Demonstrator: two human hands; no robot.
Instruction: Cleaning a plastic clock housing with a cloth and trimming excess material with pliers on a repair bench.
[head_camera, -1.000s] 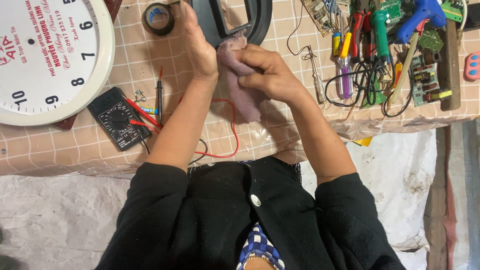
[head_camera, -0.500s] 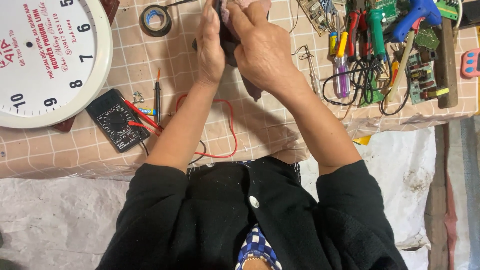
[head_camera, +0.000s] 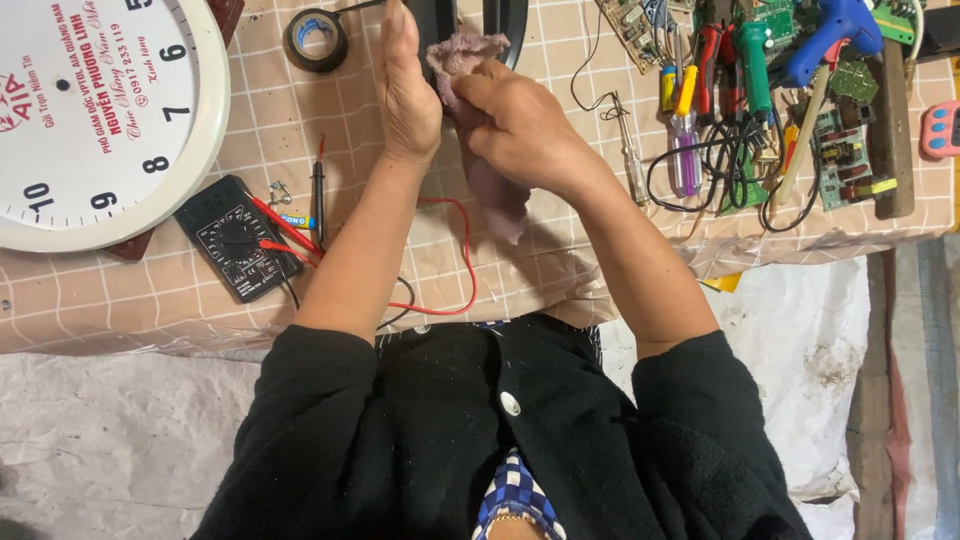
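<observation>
My right hand (head_camera: 520, 125) grips a crumpled mauve cloth (head_camera: 490, 180) and presses it against a black curved object (head_camera: 470, 20) at the top edge of the view. My left hand (head_camera: 408, 85) lies flat along the left side of that black object, fingers straight and together. Most of the black object is cut off by the frame. The cloth's tail hangs down below my right hand over the checked tablecloth (head_camera: 560, 270).
A big white wall clock (head_camera: 90, 110) lies at the left. A black multimeter (head_camera: 238, 238) with red leads and a red wire sits near my left forearm. A tape roll (head_camera: 315, 38) is at the top. Screwdrivers, pliers, circuit boards and a blue glue gun (head_camera: 835, 30) crowd the right.
Both hands have stayed on the black object. The right hand with the cloth has shifted down and right, and the left hand now lies flat against the object's side.
</observation>
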